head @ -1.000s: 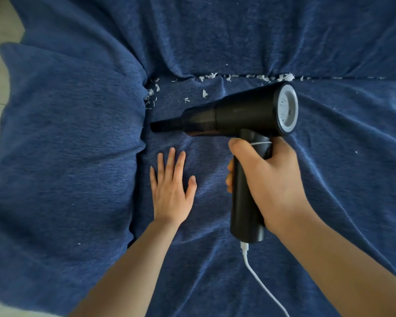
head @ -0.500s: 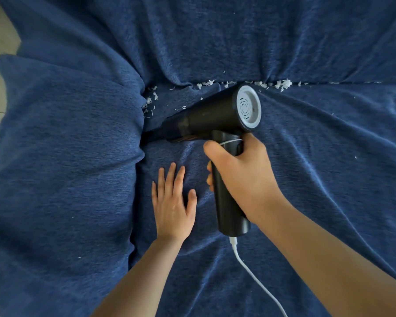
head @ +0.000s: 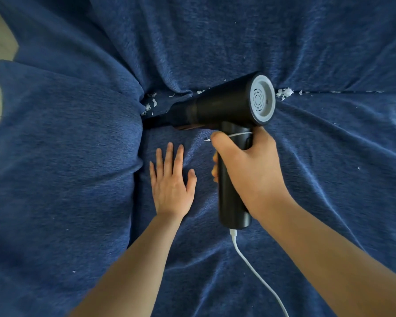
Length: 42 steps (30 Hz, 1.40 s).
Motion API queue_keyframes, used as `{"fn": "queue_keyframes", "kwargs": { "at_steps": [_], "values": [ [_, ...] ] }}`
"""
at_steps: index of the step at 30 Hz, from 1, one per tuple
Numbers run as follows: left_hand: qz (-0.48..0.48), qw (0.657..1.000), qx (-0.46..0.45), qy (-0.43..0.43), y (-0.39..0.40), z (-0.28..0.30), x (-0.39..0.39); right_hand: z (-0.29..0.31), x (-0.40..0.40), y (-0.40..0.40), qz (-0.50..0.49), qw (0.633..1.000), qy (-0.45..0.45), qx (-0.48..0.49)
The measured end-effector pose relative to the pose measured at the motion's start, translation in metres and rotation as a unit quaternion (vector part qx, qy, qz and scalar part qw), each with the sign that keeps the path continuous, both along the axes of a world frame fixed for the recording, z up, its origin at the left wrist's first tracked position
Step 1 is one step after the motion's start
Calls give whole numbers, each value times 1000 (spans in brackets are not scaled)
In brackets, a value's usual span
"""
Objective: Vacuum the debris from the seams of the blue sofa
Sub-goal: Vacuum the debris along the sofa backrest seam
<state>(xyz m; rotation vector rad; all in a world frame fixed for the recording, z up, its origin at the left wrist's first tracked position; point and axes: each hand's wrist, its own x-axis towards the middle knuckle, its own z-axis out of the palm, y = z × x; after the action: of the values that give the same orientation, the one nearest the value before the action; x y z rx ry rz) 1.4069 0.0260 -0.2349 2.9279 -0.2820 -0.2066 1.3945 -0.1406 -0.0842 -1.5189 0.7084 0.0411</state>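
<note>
home, blue sofa [head: 215,42], pale floor [head: 0,35]

Sofa [head: 284,42] in napped, matt blue cloth; vacuum [head: 224,106] of smooth black plastic; cable [head: 256,273] glossy white.

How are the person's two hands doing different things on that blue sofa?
The left hand lies flat, fingers straight, palm down on the blue sofa seat; the right hand curls around the black vacuum handle. The left holds nothing, while the right aims the nozzle into the side seam. Both are bare and side by side.
</note>
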Motion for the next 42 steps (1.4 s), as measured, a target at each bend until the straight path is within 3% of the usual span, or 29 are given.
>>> {"fn": "queue_keyframes", "kwargs": {
  "at_steps": [17,22,29,42],
  "values": [
    [1,999,21,-32,0,-10,-2,-6,19,4,9,1000,-3,13],
    [1,999,26,-38,0,-11,-2,-7,14,0,-27,999,-4,30],
    [-2,999,16,-43,0,-11,-3,-10,20,6,28,999,15,32],
    [-4,998,34,-53,1,-17,-3,-4,27,-1,-39,999,-36,-12]
  ]
}}
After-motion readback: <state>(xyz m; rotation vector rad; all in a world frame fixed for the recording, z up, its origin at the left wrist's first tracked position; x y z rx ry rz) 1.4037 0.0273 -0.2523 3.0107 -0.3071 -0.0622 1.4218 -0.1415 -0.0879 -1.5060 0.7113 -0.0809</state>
